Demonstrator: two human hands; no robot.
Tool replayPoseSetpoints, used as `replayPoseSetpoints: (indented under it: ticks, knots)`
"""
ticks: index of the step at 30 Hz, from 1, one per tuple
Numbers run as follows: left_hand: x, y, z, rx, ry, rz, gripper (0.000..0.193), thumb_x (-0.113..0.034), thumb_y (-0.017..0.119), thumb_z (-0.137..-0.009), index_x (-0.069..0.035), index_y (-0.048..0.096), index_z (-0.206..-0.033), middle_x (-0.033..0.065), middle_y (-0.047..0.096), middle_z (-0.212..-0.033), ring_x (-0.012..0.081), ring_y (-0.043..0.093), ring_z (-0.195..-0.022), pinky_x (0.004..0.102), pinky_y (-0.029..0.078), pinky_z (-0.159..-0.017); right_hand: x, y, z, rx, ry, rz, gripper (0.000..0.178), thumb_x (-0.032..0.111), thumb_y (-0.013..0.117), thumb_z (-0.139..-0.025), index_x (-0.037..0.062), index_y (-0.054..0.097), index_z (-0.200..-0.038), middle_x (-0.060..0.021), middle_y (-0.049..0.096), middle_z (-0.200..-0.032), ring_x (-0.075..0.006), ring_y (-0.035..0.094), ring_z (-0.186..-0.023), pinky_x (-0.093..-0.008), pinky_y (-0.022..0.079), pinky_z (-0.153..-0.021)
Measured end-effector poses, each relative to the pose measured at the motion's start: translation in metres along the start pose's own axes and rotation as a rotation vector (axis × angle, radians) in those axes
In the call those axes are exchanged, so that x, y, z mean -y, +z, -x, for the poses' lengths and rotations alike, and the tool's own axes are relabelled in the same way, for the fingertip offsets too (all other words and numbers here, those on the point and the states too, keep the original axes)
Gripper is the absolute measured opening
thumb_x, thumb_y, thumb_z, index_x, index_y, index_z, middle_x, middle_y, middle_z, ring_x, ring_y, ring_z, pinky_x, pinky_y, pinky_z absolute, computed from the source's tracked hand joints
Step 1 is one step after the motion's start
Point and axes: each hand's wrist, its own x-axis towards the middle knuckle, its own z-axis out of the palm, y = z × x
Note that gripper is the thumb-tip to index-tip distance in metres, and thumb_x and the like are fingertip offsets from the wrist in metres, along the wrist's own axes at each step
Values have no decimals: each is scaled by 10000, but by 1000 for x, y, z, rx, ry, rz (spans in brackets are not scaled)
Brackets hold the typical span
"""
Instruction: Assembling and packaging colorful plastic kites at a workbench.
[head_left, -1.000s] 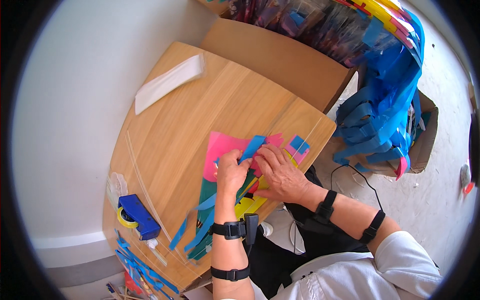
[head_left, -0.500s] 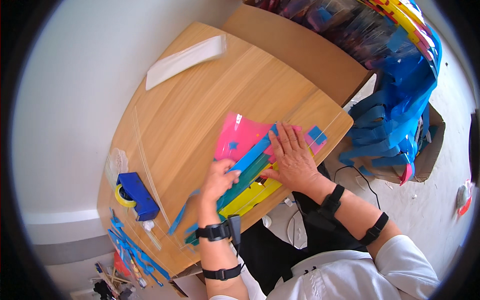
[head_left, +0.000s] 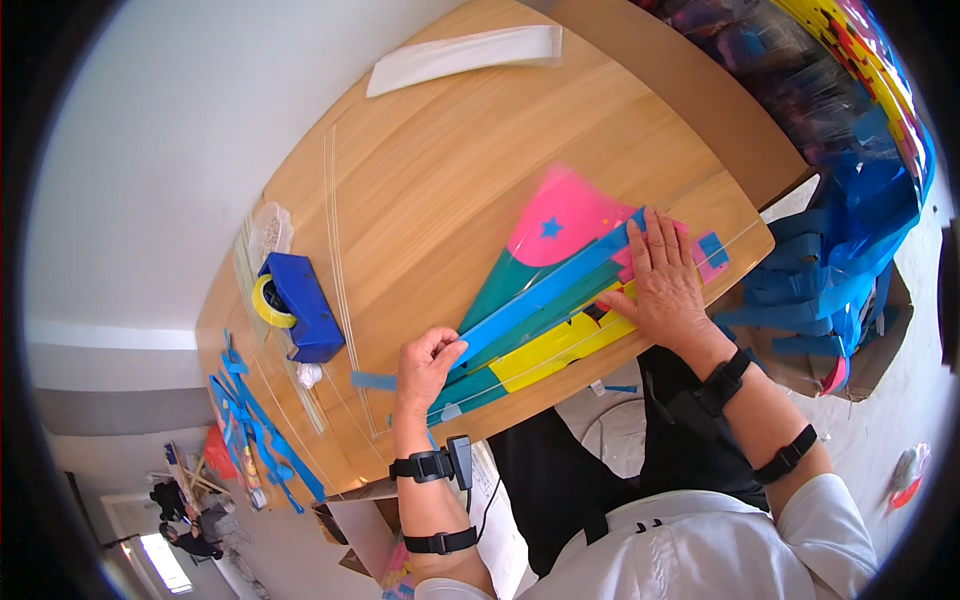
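Observation:
A thin sheet in pink, teal and yellow (head_left: 565, 355), with a blue star on its pink part, lies on the wooden table by the near edge. A long blue strip (head_left: 545, 288) runs slantwise across it. My left hand (head_left: 425, 368) is closed in a pinch on the strip's lower left end. A short piece of strip sticks out to the left of that hand. My right hand (head_left: 665, 285) lies flat with fingers stretched, pressing on the sheet and the strip's upper right end. A thin pale rod (head_left: 570, 363) crosses the yellow part.
At the left stand a blue tape dispenser (head_left: 308, 310) with yellow tape and several thin rods (head_left: 335, 230). Blue strips (head_left: 258, 420) hang at the left edge. White folded sheet (head_left: 470, 58) lies at the far side. A box of blue material (head_left: 850, 300) stands right of the table (head_left: 440, 180).
My left hand has slid down along the blue strip, which now stretches straight between both hands. The sheet's pink corner lies more spread out. The whole view has shifted.

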Motion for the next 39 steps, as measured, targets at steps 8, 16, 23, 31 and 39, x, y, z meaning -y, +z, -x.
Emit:
replayPoseSetpoints:
  ticks: [8,16,23,31,39]
  knots:
    - [6,-10,15,41,81,159,254,-211,777,-840,4,718,-961,16,641,-707,61,556,-666,220,441,-611,0,-4,-1,21,1,70,956,670,538,-865,-5,289,-1494,-216,203,-1582,-371,134,-1488,-486,64,-1210]
    - [11,-18,9,116,59,407,239,-195,780,-840,2,733,-967,-10,661,-747,48,550,-675,211,434,-617,1,-2,0,31,-4,108,960,651,558,-860,-4,265,-1497,-228,204,-1576,-385,159,-1477,-498,77,-1207]
    - [16,-20,10,70,121,288,213,-191,746,-870,10,728,-936,-21,654,-724,43,519,-662,229,421,-589,2,1,-1,6,-23,134,947,653,550,-866,4,270,-1495,-236,220,-1567,-389,169,-1473,-502,83,-1205]
    - [-5,-6,0,67,106,-306,214,-215,702,-842,-25,649,-759,163,584,-639,288,593,-601,375,450,-569,-2,2,1,-7,-21,121,928,614,587,-857,12,277,-1492,-233,215,-1569,-391,176,-1471,-509,89,-1204]
    - [-6,-2,1,32,134,-395,197,-193,695,-829,-38,633,-725,190,598,-671,372,595,-627,429,449,-572,88,-12,18,65,-512,-325,785,395,745,-790,48,434,-1422,-214,287,-1547,-378,228,-1460,-512,130,-1198]
